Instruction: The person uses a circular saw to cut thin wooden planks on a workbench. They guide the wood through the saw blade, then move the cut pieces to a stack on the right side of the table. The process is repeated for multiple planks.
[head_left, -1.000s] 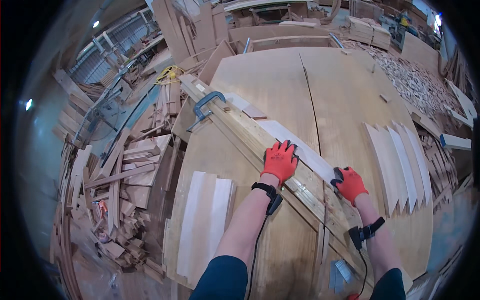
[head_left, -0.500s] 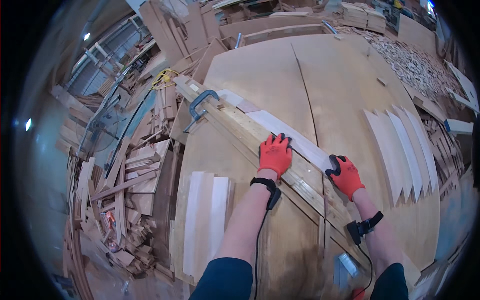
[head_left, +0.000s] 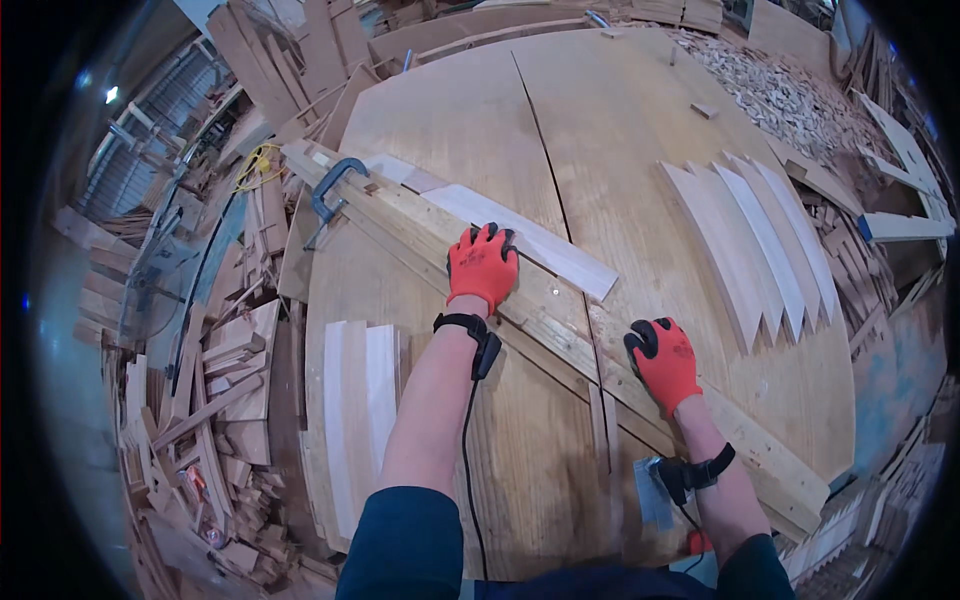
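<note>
A long wooden beam [head_left: 420, 225] runs diagonally over the large wooden panel [head_left: 450, 110], with a blue C-clamp [head_left: 330, 190] gripping it near its far left end. Along the beam's far side lies a pale tapered board [head_left: 530, 240]. My left hand [head_left: 484, 266], in a red and black glove, rests on the beam, fingers reaching over its edge to the board. Past the board's right end, my right hand [head_left: 664, 365], gloved alike, is over the beam's far edge. Its fingers are curled; whatever they may hold is hidden.
Several pointed pale boards [head_left: 745, 250] lie side by side at the right; more boards [head_left: 350, 410] lie at the left. Scrap wood [head_left: 220, 470] is heaped left of the panel, small offcuts [head_left: 770, 100] at the far right. A small wooden piece [head_left: 704, 111] lies on the panel.
My right hand has come away from the right end of the pale board, which now shows bare. My left hand stays on the beam. The whole view has shifted.
</note>
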